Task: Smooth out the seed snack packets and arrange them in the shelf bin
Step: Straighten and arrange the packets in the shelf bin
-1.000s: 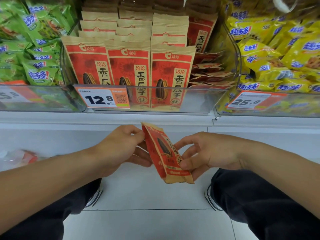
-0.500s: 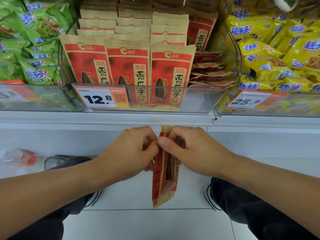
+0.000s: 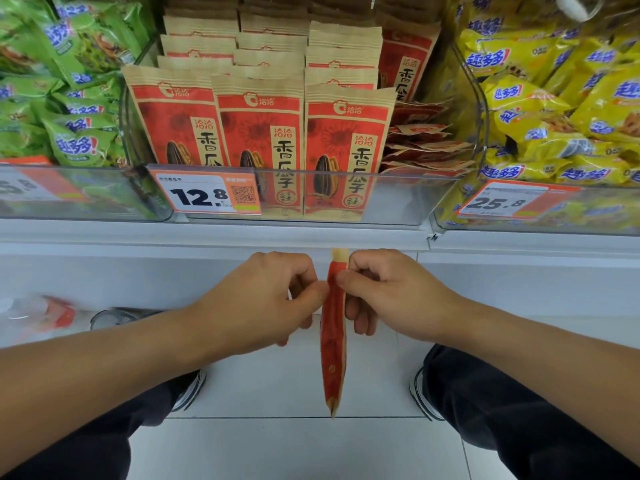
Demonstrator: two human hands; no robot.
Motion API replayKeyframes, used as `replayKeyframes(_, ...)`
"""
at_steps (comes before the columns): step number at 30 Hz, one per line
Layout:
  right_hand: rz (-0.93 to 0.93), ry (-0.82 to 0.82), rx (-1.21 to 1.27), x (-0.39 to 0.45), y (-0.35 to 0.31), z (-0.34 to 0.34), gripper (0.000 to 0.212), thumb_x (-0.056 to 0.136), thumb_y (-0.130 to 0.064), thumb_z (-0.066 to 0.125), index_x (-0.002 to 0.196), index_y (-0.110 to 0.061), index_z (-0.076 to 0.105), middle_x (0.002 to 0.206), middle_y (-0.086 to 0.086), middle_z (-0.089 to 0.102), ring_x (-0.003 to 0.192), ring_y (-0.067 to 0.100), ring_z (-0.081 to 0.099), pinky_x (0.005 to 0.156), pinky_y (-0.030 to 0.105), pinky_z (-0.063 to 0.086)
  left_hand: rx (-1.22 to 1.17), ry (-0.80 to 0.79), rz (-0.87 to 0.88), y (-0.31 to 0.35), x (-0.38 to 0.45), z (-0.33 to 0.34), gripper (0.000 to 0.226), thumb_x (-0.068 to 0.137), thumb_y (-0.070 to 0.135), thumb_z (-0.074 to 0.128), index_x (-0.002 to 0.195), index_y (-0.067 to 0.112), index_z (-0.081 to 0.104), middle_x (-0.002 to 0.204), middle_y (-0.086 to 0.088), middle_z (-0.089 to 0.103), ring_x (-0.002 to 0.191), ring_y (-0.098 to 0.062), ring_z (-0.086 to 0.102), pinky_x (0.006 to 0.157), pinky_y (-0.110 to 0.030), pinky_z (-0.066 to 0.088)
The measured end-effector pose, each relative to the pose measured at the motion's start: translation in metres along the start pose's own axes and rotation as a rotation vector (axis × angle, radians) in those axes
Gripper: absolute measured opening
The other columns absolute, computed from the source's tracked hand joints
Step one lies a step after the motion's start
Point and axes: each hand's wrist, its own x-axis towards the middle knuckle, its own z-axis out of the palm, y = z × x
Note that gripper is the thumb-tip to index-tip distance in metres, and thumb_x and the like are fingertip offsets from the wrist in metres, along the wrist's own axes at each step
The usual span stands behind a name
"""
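White shelving fills the view above my hands, with a pale tiled floor (image 3: 277,445) below them. Directly beyond the hands sits the clear shelf bin (image 3: 398,199), holding red-and-tan sunflower seed packets (image 3: 259,133) standing upright in three rows, front faces toward me. At the bin's far-right side a loose pile of the same packets (image 3: 426,147) lies flat and jumbled; I cannot count them. One more packet (image 3: 405,67) stands tilted behind that pile, partly hidden. A price tag (image 3: 204,194) reading 12.8 is fixed to the bin's front wall, covering the lower part of the leftmost front packet.

Between my hands hangs one seed packet (image 3: 333,341), turned edge-on to me, so its print is unreadable. My left hand (image 3: 263,299) pinches its upper part with thumb and curled fingers from one side, and my right hand (image 3: 384,292) pinches it from the other; thumb tips nearly meet across it. The packet's top pokes up above the fingers, its bottom dangles toward the floor.

Left of the hands are green snack bags (image 3: 69,98), right are yellow snack bags (image 3: 554,98), both cut off by the frame. Something blurred, red and clear (image 3: 45,313), lies low beyond my left forearm; I cannot identify it. Dark trousers and shoe edges show below.
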Motion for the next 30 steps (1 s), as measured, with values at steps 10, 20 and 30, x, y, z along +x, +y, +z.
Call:
replayKeyframes(10, 0.101, 0.042, 0.095, 0.0, -0.004, 0.0, 0.028, 0.103, -0.017, 0.048, 0.085, 0.003, 0.058, 0.066, 0.008, 0.066, 0.055, 0.023, 0.064, 0.056, 0.035, 0.055, 0.156, -0.465, -0.083, -0.001, -0.01, 0.002, 0.028, 0.095, 0.034, 0.056, 0.079, 0.016, 0.07, 0.074, 0.01, 0.075, 0.055, -0.011, 0.07, 0.068, -0.026, 0.059)
replayKeyframes(20, 0.173, -0.309, -0.276, -0.017, -0.011, 0.009, 0.034, 0.095, -0.037, 0.061, 0.083, -0.009, 0.075, 0.076, 0.0, 0.076, 0.064, 0.013, 0.074, 0.056, 0.021, 0.055, -0.004, -0.382, -0.164, -0.002, -0.007, 0.0, 0.033, 0.102, 0.022, 0.048, 0.084, 0.008, 0.071, 0.075, 0.002, 0.076, 0.058, -0.017, 0.072, 0.044, -0.019, 0.047)
replayKeyframes(30, 0.152, -0.441, -0.206, -0.016, -0.007, 0.006, 0.023, 0.098, -0.025, 0.059, 0.096, -0.006, 0.072, 0.089, 0.0, 0.076, 0.07, 0.01, 0.072, 0.065, 0.023, 0.056, 0.065, -0.327, -0.114, -0.004, -0.004, 0.003, 0.03, 0.103, 0.029, 0.048, 0.081, 0.015, 0.064, 0.073, 0.004, 0.075, 0.05, -0.011, 0.066, 0.047, -0.019, 0.05)
